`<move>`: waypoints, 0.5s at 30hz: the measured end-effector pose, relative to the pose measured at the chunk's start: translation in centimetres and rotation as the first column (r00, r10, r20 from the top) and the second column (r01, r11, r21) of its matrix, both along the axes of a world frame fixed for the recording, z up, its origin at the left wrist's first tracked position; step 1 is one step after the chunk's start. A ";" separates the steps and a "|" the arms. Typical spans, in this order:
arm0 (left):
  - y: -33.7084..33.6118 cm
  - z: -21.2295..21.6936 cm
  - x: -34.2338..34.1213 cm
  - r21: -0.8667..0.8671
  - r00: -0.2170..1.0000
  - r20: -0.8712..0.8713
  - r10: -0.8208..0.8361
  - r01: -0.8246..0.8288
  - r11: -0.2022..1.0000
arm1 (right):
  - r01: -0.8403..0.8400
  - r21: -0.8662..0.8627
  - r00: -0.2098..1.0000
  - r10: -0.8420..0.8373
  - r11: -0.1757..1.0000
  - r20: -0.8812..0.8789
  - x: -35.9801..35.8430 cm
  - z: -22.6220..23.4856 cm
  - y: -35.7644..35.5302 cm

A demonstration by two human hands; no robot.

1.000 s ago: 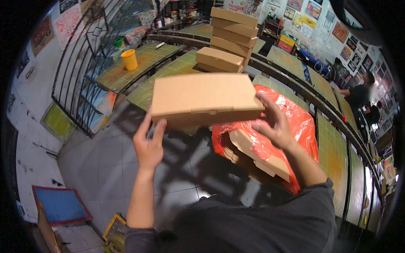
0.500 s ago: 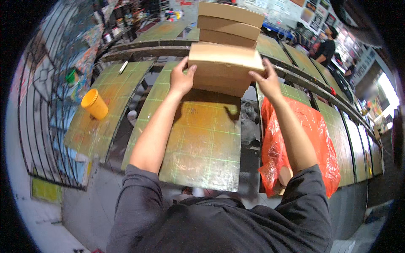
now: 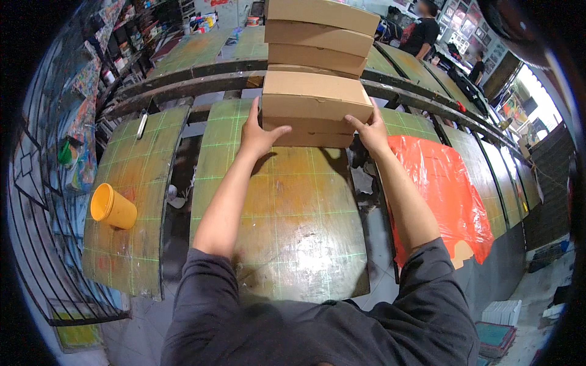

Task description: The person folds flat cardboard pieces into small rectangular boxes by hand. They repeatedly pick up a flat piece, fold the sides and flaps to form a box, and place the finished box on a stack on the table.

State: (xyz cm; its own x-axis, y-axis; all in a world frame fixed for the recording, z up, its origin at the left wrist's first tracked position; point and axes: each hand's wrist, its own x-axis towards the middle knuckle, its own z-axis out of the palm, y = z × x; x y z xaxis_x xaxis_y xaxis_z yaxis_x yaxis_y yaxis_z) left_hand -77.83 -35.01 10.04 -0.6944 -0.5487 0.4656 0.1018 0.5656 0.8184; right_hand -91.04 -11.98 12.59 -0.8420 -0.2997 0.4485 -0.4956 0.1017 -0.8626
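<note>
Carried aloft a second ago, the box (image 3: 316,100) is now resting at twelve o'clock on a lower box (image 3: 314,129), the placing apparently nearly done; the left hand (image 3: 257,135) is lying unclenched alongside, the right hand (image 3: 372,129) touching its corner (grip unclear).

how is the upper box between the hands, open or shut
Shut: the upper box has its lid lying flat, meeting the front wall.
</note>
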 end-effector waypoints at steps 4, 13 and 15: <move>-2.2 -1.1 -0.5 0.014 0.984 0.168 -0.051 0.049 0.999 | -0.088 0.070 0.990 0.080 0.994 0.116 -0.7 -0.4 -0.1; -0.1 0.2 -1.8 0.046 0.950 -0.300 -0.084 0.103 0.994 | 0.001 -0.023 0.996 -0.003 1.000 -0.094 -1.9 -0.7 -0.1; -0.1 1.0 -2.1 0.157 0.961 -0.261 -0.091 0.135 0.978 | -0.014 -0.004 0.996 0.013 1.000 -0.092 -1.7 -0.3 -0.2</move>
State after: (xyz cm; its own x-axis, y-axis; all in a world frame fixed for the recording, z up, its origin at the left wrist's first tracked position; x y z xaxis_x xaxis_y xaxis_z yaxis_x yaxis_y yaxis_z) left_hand -79.92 -35.13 11.04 -0.6293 -0.5607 0.5382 0.3713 0.3914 0.8420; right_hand -92.71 -12.20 12.29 -0.7929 -0.3085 0.5255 -0.5743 0.0901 -0.8136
